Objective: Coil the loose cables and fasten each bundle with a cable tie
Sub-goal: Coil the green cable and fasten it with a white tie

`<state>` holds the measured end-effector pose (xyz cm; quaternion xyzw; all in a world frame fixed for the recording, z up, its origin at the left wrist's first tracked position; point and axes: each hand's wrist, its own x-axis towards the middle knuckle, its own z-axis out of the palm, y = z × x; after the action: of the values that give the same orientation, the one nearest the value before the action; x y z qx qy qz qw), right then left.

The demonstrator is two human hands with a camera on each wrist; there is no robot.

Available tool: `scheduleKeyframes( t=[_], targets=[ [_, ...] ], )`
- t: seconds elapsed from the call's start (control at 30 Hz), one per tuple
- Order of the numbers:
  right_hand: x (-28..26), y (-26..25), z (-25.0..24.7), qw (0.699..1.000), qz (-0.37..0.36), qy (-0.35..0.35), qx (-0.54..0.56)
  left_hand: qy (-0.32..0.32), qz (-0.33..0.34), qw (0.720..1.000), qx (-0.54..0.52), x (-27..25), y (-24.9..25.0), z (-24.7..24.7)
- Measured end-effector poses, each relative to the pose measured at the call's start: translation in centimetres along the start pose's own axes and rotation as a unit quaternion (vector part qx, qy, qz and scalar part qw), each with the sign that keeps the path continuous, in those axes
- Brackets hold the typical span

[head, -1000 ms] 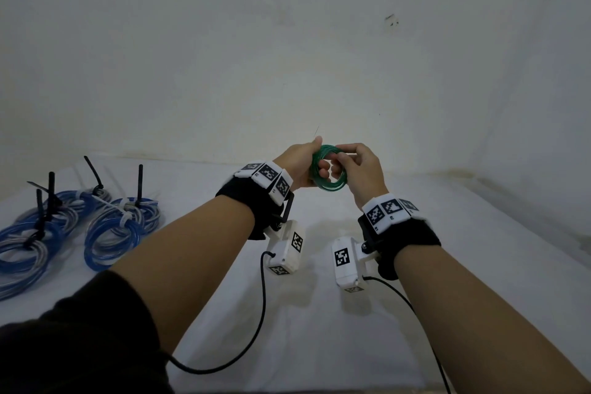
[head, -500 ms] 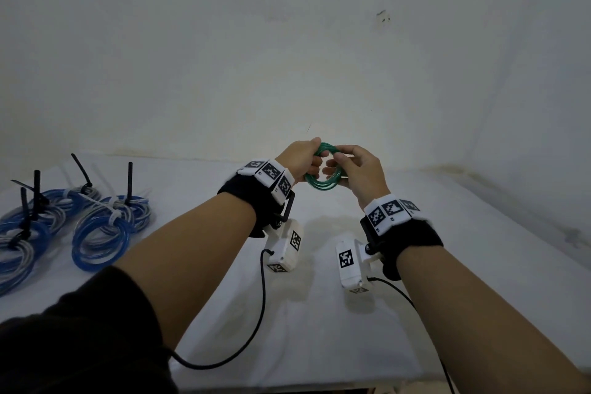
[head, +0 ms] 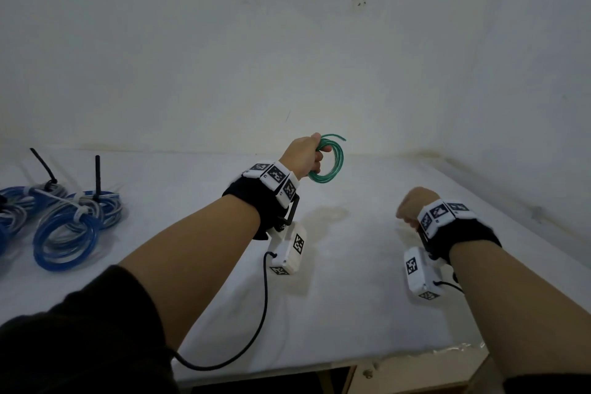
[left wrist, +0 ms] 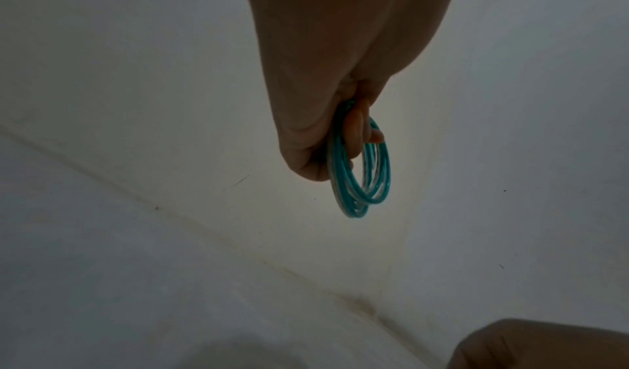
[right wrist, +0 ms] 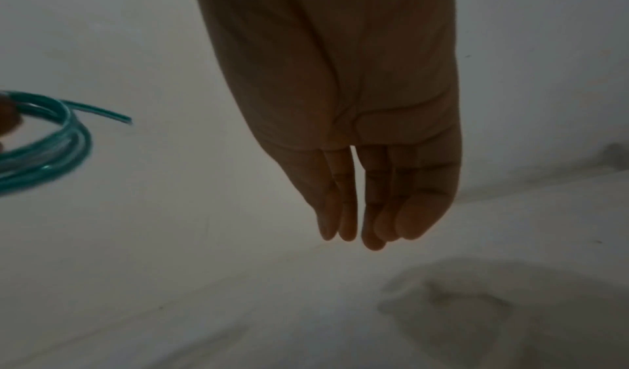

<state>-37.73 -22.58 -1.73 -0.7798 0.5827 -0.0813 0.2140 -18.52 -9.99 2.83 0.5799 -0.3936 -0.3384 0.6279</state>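
A small coil of green cable (head: pixel 331 159) hangs in the air above the far middle of the table, and my left hand (head: pixel 308 155) grips it with fingers curled through the loops. The left wrist view shows the green coil (left wrist: pixel 366 175) dangling from those fingers (left wrist: pixel 355 132), and the right wrist view catches the coil (right wrist: pixel 51 143) with a loose end sticking out. My right hand (head: pixel 412 206) hovers lower and to the right, away from the coil. Its fingers (right wrist: pixel 371 208) are straight and together, holding nothing.
Several blue and grey cable coils (head: pixel 64 227) fastened with black ties (head: pixel 97 177) lie at the table's left. The white table (head: pixel 351 297) meets walls at the back and right. Its front edge (head: pixel 415 358) is near me.
My right hand has let go of the green coil and dropped down to the right. My left hand keeps the coil and has lifted it slightly.
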Motion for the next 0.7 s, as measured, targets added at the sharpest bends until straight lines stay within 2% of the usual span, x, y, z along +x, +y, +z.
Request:
scheduleKeyframes(
  t=[0.1,0.23,0.4,0.53,0.63,0.7],
  targets=[
    [-0.1,1.9,-0.2,0.998,0.03,-0.031,-0.053,-0.011,-0.001,1.0,-0.005,0.2,-0.2,0.7],
    [-1.9,2.9,0.1,0.983,0.029,-0.025,-0.182,-0.013,-0.003,1.0,-0.006,0.3,-0.5,1.4],
    [-0.6,3.8,1.0,0.98,0.006,-0.006,-0.201,-0.013,-0.001,1.0,-0.002,0.6,-0.4,1.4],
    [-1.1,3.3,1.1,0.967,0.001,-0.016,-0.255,-0.01,0.0,1.0,-0.004,0.8,-0.3,1.0],
    [-1.5,2.5,1.4,0.968,0.007,0.001,-0.251,-0.009,0.0,1.0,0.0,0.9,-0.4,0.8],
    [-1.1,1.7,1.3,0.983,0.019,-0.015,-0.181,-0.005,0.003,1.0,0.007,0.9,-0.6,0.6]
  ],
)
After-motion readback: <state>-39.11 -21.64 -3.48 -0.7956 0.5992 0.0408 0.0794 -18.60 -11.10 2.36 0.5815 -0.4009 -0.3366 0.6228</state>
